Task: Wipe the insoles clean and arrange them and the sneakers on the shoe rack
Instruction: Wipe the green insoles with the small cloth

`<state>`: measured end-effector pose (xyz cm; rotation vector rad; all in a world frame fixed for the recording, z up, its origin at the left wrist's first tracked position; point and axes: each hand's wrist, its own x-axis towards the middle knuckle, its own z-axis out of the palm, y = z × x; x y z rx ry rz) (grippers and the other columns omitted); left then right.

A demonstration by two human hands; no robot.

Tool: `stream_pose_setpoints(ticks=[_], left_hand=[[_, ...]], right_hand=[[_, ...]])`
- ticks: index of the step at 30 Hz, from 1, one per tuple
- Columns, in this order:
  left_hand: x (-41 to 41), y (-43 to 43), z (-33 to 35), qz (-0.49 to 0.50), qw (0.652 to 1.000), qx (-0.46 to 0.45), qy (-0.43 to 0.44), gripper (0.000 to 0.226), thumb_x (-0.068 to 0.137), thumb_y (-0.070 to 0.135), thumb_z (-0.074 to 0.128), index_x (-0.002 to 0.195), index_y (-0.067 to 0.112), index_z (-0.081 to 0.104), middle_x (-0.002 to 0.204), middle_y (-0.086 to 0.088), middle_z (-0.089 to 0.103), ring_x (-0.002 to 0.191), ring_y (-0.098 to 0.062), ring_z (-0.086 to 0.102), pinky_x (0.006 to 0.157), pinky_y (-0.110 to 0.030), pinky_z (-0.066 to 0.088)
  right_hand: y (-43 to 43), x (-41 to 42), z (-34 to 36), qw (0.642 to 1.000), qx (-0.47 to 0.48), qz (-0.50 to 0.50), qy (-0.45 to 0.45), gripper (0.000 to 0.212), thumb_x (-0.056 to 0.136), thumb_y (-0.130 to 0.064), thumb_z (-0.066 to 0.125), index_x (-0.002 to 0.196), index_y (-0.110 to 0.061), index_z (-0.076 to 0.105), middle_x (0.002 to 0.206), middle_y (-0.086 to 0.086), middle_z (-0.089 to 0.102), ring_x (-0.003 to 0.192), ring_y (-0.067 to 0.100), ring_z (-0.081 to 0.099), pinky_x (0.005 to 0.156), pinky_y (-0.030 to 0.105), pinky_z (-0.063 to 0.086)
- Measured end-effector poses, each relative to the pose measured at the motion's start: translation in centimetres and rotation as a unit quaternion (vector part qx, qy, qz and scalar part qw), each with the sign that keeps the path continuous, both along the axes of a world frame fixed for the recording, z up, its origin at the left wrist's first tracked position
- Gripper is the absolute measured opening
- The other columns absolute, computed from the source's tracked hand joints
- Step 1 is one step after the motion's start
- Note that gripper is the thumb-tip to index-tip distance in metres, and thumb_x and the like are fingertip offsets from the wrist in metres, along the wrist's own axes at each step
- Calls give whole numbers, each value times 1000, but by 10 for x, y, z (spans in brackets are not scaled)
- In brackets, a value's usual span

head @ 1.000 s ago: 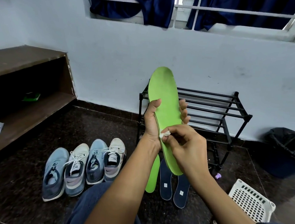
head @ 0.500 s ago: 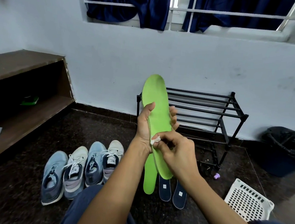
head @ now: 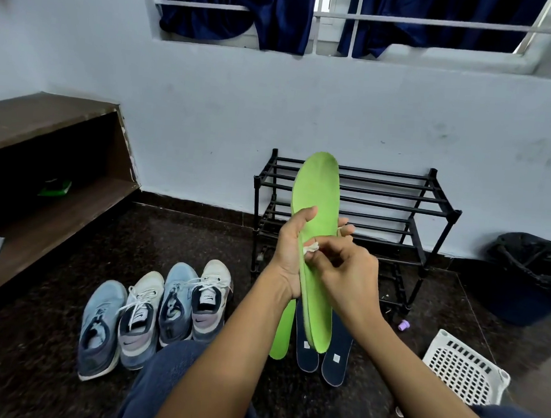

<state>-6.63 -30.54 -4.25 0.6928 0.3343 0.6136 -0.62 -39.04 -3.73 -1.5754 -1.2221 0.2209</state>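
The insole (head: 319, 192) stands upright before the rack (head: 401, 206), toe up and long axis vertical. Your left hand (head: 292, 253) grips its middle. Your right hand (head: 345, 275) pinches a wipe (head: 310, 248) against its left edge, with the heel hanging below both.

Dark speckled floor (head: 39, 338) carries pretty much everything here. Four sneakers (head: 139, 317) sit side by side in a tight row on the left, toes toward the wall. Right of them a green insole (head: 280, 336) lies flat next to two navy insoles (head: 306, 351), each with a little white label. The black shoe rack (head: 433, 219) stands against the wall just behind those. Further right there's a small purple thing (head: 403, 325), a white perforated basket (head: 466, 369) and a dark bin (head: 534, 284) in the corner.
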Motion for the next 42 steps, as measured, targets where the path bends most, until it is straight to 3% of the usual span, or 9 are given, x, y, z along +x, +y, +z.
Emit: stream_pose_setpoints(ticks=[6, 12, 16, 18, 21, 26, 30, 36, 42], left_hand=[[-7, 19, -5, -10, 992, -20, -125, 76, 59, 47, 79, 113, -1, 56, 98, -11, 63, 78, -20, 63, 74, -33, 55], [3, 5, -3, 10, 996, 0, -87, 74, 47, 46, 85, 102, 3, 61, 94, -9, 66, 77, -18, 63, 73, -27, 54], [5, -2, -3, -5, 997, 2, -73, 70, 45, 44, 85, 99, 7, 60, 94, -5, 66, 79, -18, 64, 73, -26, 54], [4, -1, -3, -12, 997, -4, -74, 71, 45, 43, 85, 100, 6, 61, 96, -6, 66, 81, -18, 65, 74, -26, 55], [-2, 5, -4, -14, 995, -8, -93, 73, 49, 45, 84, 104, 1, 62, 97, -10, 66, 84, -20, 67, 79, -29, 56], [-12, 20, -4, -15, 989, -7, -147, 74, 60, 47, 79, 111, -3, 57, 101, -11, 63, 86, -20, 65, 80, -32, 55], [-7, 8, -3, 3, 992, 12, -122, 77, 59, 50, 79, 112, -2, 58, 104, -12, 64, 89, -20, 65, 83, -30, 53], [1, -3, -1, 13, 996, 13, -83, 80, 46, 46, 86, 109, 2, 62, 106, -11, 67, 100, -21, 66, 85, -29, 56], [0, -2, -3, -8, 996, 6, -85, 78, 48, 43, 86, 111, 2, 63, 113, -12, 65, 108, -24, 62, 95, -33, 50]], right_hand=[[-6, -11, -3, 999, -27, 39, -8, 15, 75, -11, 75, 78, -26, 76, 67, -24, 64, 71, -8, 58, 64, 4, 37], [10, -1, -3, 999, -35, -39, 8, 14, 78, -18, 74, 82, -32, 74, 78, -11, 70, 71, 7, 62, 69, 27, 50], [18, 1, 1, 995, -25, -94, -33, 10, 80, -19, 72, 86, -27, 74, 90, -3, 72, 73, 19, 64, 67, 33, 51], [19, 0, 2, 996, -4, -86, -21, 11, 79, -16, 73, 86, -23, 75, 93, -3, 72, 71, 13, 64, 69, 30, 51], [13, -4, -1, 1000, 1, -27, -2, 12, 76, -11, 75, 84, -20, 75, 77, -13, 68, 64, -6, 58, 64, 6, 41], [0, -15, -3, 998, -32, 44, 19, 15, 76, -11, 76, 80, -25, 76, 71, -21, 65, 65, -2, 56, 60, 6, 38], [5, -8, -4, 1000, -12, 3, 21, 19, 76, -6, 73, 79, -25, 75, 74, -19, 65, 68, -7, 57, 65, 4, 39], [16, -2, -7, 993, 48, -81, -72, 20, 76, -1, 70, 83, -19, 74, 88, -5, 72, 76, 15, 66, 73, 31, 53], [26, 1, -6, 985, 83, -101, -110, 15, 75, -2, 71, 83, -15, 74, 88, -1, 72, 76, 20, 68, 73, 32, 54]])
